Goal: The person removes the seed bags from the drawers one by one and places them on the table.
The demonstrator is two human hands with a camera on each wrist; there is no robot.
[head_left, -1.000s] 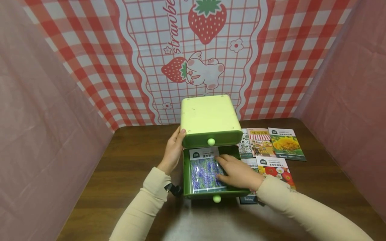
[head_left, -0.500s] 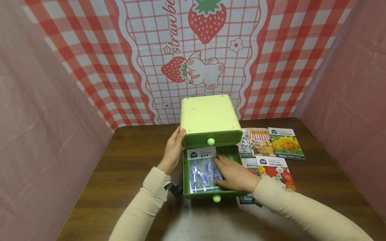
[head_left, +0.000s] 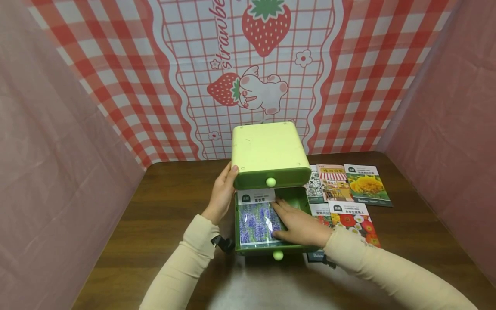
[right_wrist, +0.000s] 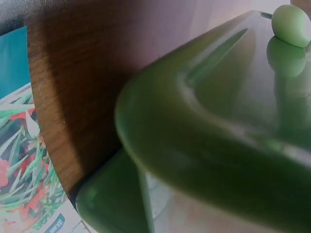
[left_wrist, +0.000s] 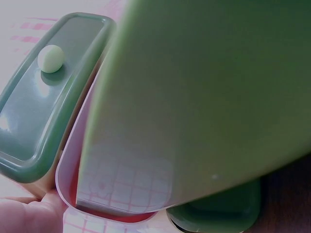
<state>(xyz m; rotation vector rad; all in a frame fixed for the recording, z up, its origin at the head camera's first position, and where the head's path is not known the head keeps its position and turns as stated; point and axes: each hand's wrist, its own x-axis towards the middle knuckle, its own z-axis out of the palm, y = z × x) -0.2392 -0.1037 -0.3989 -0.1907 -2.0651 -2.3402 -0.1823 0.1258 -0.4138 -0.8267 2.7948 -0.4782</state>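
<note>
A cream drawer cabinet (head_left: 269,144) with green drawer fronts stands at the table's back. Below its closed top drawer (left_wrist: 53,92), a green drawer (head_left: 239,232) is pulled out. A seed packet with purple flowers (head_left: 255,221) lies along the drawer's left wall. My right hand (head_left: 302,226) is in the drawer, its straight fingers touching the packet's right edge. On the cabinet's left side rests my left hand (head_left: 221,193), thumb at the front corner, other fingers mostly hidden. The right wrist view shows the drawer's front and knob (right_wrist: 290,25); the right hand is out of sight there.
Right of the cabinet lie several flat packets, among them one with a yellow flower (head_left: 368,186), one with a striped awning (head_left: 334,183) and one with red flowers (head_left: 354,221). Another green drawer (left_wrist: 218,211) sits beneath the open one. Checked cloth (head_left: 360,77) hangs behind.
My right hand has shifted slightly left, and the purple-flower packet has slid left to the drawer's left wall. The left hand stays on the cabinet.
</note>
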